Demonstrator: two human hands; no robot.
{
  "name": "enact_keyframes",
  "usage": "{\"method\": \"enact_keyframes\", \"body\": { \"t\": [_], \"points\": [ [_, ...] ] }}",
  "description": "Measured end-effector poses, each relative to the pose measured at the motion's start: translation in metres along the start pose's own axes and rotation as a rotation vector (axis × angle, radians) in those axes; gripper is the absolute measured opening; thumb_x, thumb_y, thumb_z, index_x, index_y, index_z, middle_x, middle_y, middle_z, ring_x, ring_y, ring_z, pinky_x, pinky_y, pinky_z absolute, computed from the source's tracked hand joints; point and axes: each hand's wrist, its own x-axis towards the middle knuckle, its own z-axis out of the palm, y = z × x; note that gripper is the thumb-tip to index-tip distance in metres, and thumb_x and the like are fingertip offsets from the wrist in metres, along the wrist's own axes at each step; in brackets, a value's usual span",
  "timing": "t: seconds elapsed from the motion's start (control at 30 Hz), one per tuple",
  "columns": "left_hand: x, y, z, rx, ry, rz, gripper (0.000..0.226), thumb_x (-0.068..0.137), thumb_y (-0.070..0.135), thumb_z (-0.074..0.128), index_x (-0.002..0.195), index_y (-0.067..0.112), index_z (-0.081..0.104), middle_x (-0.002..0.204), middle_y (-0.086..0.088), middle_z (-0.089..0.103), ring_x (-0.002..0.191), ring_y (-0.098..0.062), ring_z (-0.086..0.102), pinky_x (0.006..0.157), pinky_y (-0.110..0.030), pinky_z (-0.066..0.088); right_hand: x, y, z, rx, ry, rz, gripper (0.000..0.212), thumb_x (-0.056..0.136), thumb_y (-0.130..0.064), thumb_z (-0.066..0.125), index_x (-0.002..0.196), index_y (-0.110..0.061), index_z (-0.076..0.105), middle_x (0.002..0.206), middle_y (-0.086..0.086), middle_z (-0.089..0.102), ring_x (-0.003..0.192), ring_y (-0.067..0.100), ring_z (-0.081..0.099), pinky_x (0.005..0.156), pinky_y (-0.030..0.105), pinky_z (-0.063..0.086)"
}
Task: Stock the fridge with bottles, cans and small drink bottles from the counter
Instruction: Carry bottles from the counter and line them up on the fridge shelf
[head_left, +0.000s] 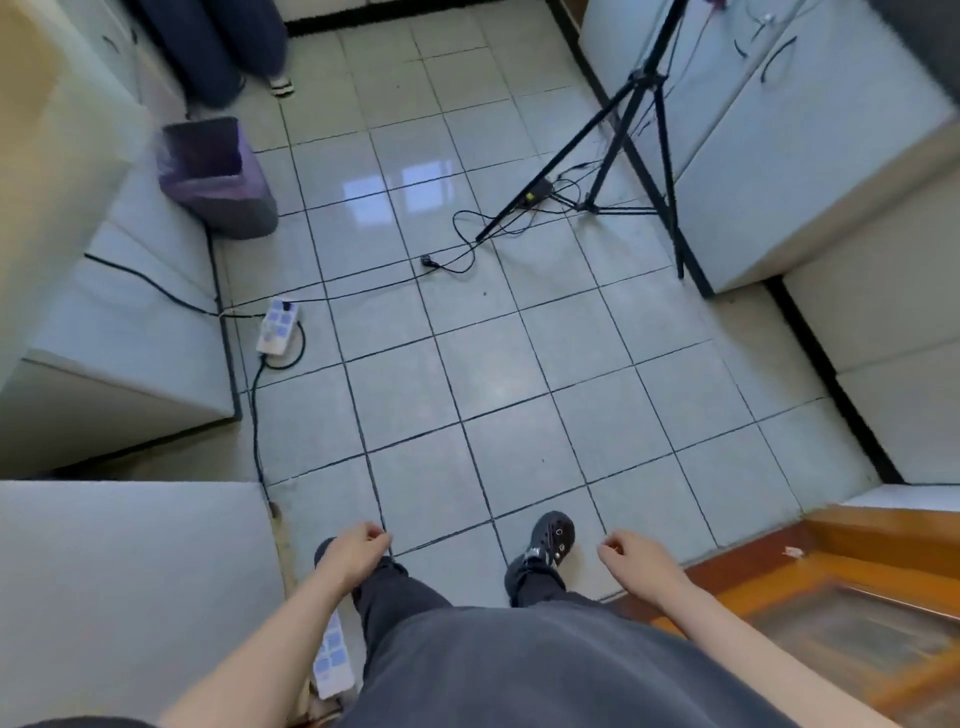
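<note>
Left hand: I see my left hand (358, 553) low in the frame over the tiled floor (467, 364), fingers curled loosely together into a soft fist, clamped on nothing.
Right hand: my right hand (641, 564) hangs level with it, fingers likewise curled in and empty.
Task's things: I cannot find a bottle, a can or the fridge in this view (it points almost straight down), so I cannot tell where they sit.
Feet: a dark perforated shoe (545, 545) stands on the tiles between my two hands; the other foot is mostly hidden behind my left wrist.
Floor, left edge: a white power strip (278, 327) lies beside the pale cabinet fronts (130, 312), its black cable running along the floor towards me.
Floor, far left: a bin lined with a purple bag (213, 174) stands against the cabinets.
Floor, far right: a black tripod (623, 156) spreads its legs near the right-hand cabinets (805, 156), loose black wires trailing round its feet.
Near right corner: a wooden door threshold (831, 571) meets the tiles.
</note>
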Motion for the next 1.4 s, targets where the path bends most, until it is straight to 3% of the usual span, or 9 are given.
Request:
{"method": "enact_keyframes", "body": {
  "t": [0.27,0.4,0.57,0.67,0.73,0.87,0.97,1.17,1.4],
  "points": [
    [-0.008,0.188,0.104,0.343,-0.091,0.216,0.022,0.095,0.029,0.045,0.107,0.017,0.06,0.103,-0.001,0.065,0.091,-0.016,0.056,0.072,-0.023,0.035,0.006,0.177,-0.082,0.27,0.099,0.261,0.029,0.096,-0.028,0.041,0.112,-0.01,0.058,0.115,0.008,0.063,0.107,0.024,0.056,0.085,0.03,0.044],
    [0.0,0.267,0.126,0.438,-0.129,0.274,0.028,0.098,0.028,0.043,0.116,0.015,0.059,0.119,-0.006,0.062,0.111,-0.022,0.056,0.089,-0.026,0.04,0.011,0.227,-0.097,0.507,0.153,0.344,0.025,0.097,-0.027,0.044,0.109,-0.01,0.058,0.109,0.005,0.062,0.095,0.02,0.055,0.079,0.026,0.041],
    [0.039,0.359,0.143,0.53,-0.226,0.274,0.016,0.096,0.02,0.046,0.089,0.01,0.056,0.1,-0.015,0.064,0.096,-0.028,0.06,0.091,-0.037,0.048,0.022,0.264,-0.094,0.671,0.107,0.442,0.017,0.096,-0.025,0.043,0.085,-0.018,0.055,0.091,0.003,0.063,0.082,0.02,0.057,0.073,0.026,0.043],
    [0.074,0.418,0.156,0.703,-0.252,0.288,0.016,0.096,0.022,0.047,0.086,0.012,0.054,0.1,-0.013,0.064,0.095,-0.026,0.059,0.089,-0.032,0.047,0.03,0.291,-0.103,0.747,0.03,0.487,0.019,0.096,-0.021,0.042,0.083,-0.019,0.056,0.103,0.005,0.065,0.098,0.018,0.059,0.084,0.025,0.044],
    [0.093,0.466,0.166,0.853,-0.261,0.281,0.017,0.096,0.026,0.045,0.093,0.014,0.057,0.112,-0.01,0.064,0.106,-0.024,0.058,0.087,-0.026,0.042,0.03,0.317,-0.12,0.81,0.023,0.561,0.019,0.096,-0.021,0.044,0.091,-0.014,0.061,0.11,0.008,0.066,0.106,0.017,0.059,0.085,0.025,0.044],
    [0.115,0.586,0.186,1.067,-0.286,0.354,0.026,0.097,0.031,0.041,0.104,0.013,0.059,0.124,-0.01,0.061,0.114,-0.023,0.055,0.087,-0.024,0.041,0.033,0.366,-0.171,1.008,0.075,0.736,0.024,0.095,-0.02,0.049,0.072,-0.018,0.055,0.076,0.001,0.058,0.079,0.017,0.057,0.068,0.022,0.047],
    [0.119,0.686,0.206,1.092,-0.258,0.461,0.036,0.097,0.036,0.043,0.122,0.013,0.055,0.125,-0.007,0.06,0.114,-0.024,0.055,0.09,-0.026,0.042,0.048,0.39,-0.225,1.121,0.199,0.825,0.02,0.096,-0.024,0.049,0.077,-0.021,0.053,0.082,0.0,0.061,0.087,0.021,0.063,0.084,0.033,0.05],
    [0.13,0.851,0.251,1.081,-0.172,0.62,0.029,0.096,0.033,0.049,0.117,0.014,0.058,0.117,-0.01,0.062,0.104,-0.027,0.058,0.083,-0.028,0.045,0.085,0.408,-0.304,1.207,0.41,0.749,0.02,0.097,-0.029,0.046,0.109,-0.02,0.058,0.106,-0.001,0.064,0.099,0.016,0.06,0.087,0.028,0.046],
    [0.14,0.931,0.312,1.027,-0.241,0.583,0.026,0.097,0.031,0.048,0.111,0.01,0.057,0.111,-0.012,0.061,0.099,-0.027,0.058,0.083,-0.031,0.045,0.129,0.48,-0.363,1.113,0.305,0.69,0.016,0.096,-0.022,0.045,0.096,-0.016,0.06,0.101,0.0,0.063,0.092,0.013,0.056,0.086,0.025,0.044]
  ]
}}
